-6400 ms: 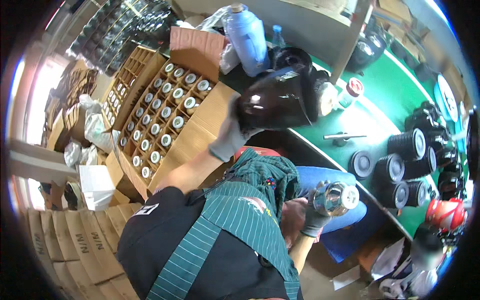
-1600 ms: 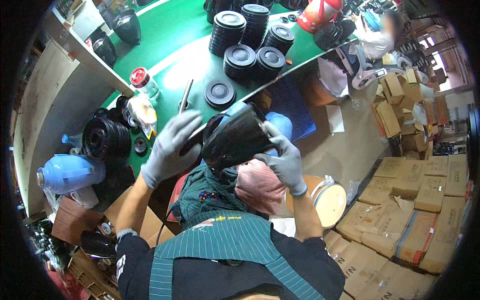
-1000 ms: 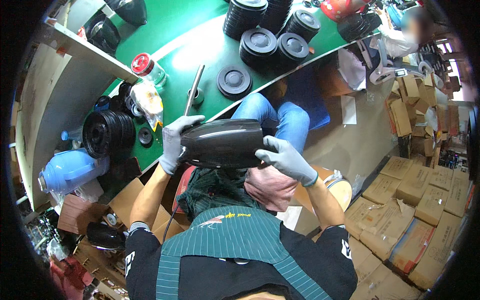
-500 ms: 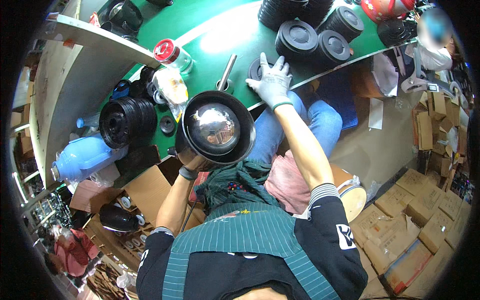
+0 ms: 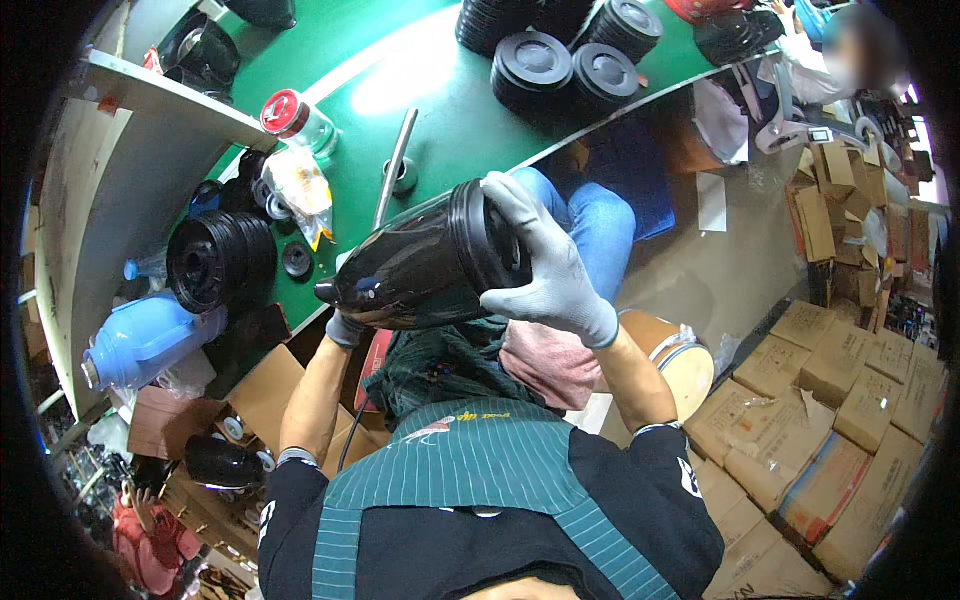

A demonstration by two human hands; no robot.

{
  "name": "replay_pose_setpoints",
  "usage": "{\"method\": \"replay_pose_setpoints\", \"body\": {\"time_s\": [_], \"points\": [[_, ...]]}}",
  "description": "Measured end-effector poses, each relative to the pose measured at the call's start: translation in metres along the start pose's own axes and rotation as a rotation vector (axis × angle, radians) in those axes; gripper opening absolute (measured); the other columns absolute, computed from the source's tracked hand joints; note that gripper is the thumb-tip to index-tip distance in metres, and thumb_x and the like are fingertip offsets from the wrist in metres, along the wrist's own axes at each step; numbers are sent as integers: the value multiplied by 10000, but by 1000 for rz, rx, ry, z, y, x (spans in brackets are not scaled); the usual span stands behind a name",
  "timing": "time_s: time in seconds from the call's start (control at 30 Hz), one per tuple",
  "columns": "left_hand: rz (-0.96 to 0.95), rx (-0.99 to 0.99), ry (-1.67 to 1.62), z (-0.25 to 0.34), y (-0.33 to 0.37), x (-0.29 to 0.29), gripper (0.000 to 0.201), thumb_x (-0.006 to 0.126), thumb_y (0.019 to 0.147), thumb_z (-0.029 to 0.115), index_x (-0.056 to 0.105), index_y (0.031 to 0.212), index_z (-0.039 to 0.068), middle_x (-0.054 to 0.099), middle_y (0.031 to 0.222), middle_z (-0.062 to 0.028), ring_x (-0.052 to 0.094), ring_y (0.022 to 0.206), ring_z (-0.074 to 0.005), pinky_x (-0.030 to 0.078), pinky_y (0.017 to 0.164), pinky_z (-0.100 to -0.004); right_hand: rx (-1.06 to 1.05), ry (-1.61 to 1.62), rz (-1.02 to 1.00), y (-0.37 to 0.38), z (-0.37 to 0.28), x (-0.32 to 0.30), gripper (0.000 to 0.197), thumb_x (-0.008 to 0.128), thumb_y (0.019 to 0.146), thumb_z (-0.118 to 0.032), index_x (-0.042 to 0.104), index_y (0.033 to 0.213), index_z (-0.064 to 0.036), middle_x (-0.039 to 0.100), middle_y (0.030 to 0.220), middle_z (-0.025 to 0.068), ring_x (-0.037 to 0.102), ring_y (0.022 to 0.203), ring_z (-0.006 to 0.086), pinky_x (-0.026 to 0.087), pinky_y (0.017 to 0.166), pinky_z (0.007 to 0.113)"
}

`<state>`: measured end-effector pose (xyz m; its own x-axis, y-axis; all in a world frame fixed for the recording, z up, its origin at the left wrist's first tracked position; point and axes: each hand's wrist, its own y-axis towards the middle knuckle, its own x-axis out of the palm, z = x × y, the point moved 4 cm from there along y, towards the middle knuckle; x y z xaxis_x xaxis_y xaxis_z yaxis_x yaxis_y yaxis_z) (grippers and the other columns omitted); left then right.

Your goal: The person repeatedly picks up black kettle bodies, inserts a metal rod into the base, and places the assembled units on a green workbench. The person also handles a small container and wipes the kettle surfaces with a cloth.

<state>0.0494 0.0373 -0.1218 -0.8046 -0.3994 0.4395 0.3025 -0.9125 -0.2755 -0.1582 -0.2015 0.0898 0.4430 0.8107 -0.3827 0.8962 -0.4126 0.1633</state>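
A glossy black jug body (image 5: 410, 262) lies tilted on its side above my lap, its wide end toward the right. My left hand (image 5: 346, 330), in a grey glove, supports it from beneath near the narrow end; most of its fingers are hidden behind the jug. My gloved right hand (image 5: 560, 275) grips a black round disc (image 5: 508, 250) at the wide end, thumb and fingers spread across its rim. The disc sits against the opening; how firmly it is seated, I cannot tell. The mirrored dome inside is out of sight.
Stacked black discs (image 5: 532, 62) stand at the table's back right. A metal rod (image 5: 396, 165) rises beyond the jug, near a red-lidded jar (image 5: 300, 122). At left are ribbed black rings (image 5: 215, 255) and a blue bottle (image 5: 155, 340). Cardboard boxes (image 5: 840, 400) cover the floor at right.
My right hand has lifted the black disc off the table and brought it to the jug's wide end. The jug has turned from facing up to lying sideways, opening rightward.
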Motion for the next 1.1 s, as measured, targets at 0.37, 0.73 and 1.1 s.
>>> {"method": "replay_pose_setpoints", "body": {"time_s": [0.37,0.73,1.1], "points": [[-213,-64,132,27,14,14,520,674,1044,164,522,1519,16,643,1469,-134,645,1269,-220,538,1134,-402,-249,0,129,-67,-8,-13,1266,1047,585,-422,450,1635,-43,354,1691,284,408,1548,439,339,1261,499],[-111,457,791,119,34,101,419,727,951,139,696,1343,-4,758,1261,-102,728,1141,-230,578,1034,-393,183,548,363,-94,1,-17,869,748,981,-479,417,1641,-22,463,1653,190,467,1522,269,319,1281,365],[-53,403,688,125,19,121,326,777,898,215,757,1128,-15,788,1016,-79,727,938,-147,570,865,-311,-178,151,317,-100,8,-7,1187,616,964,-751,96,1736,-15,136,1799,224,192,1651,337,174,1326,449]]}}
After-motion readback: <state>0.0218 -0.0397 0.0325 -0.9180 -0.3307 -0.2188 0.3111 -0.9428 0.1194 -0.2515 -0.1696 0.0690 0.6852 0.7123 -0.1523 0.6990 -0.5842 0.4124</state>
